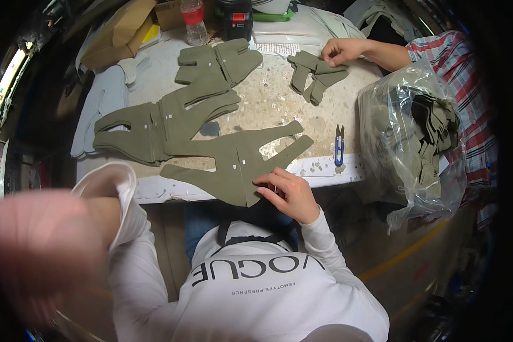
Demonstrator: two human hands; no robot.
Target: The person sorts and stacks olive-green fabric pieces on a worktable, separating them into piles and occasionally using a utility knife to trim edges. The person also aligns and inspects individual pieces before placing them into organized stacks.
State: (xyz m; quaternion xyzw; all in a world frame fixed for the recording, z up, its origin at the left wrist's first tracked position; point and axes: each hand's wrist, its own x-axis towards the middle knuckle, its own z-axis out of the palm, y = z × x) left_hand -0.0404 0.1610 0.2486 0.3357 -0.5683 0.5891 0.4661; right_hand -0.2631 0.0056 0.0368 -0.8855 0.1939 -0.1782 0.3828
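Nearest the lens, at lower left: left hand (pixel 48 251), raised and blurred; cannot tell whether clenched or released. By the near edge of the table (pixel 273 97), right hand (pixel 289 191), with loosely bent, parted fingers, released, fingertips at the right border of the nearest green cloth (pixel 225 175). Cloth flat on the table, in front of the person, with slim limbs spread left and right. Just beyond, to the left, green stacks (pixel 161 125) with small white tags. Right of the cloth, blue snips (pixel 339 151), tips away from the person. Farther right, clear bag (pixel 379 105) of green pieces. Across the table, co-worker's hand (pixel 345 52), fingers on a smaller green pile (pixel 313 74).
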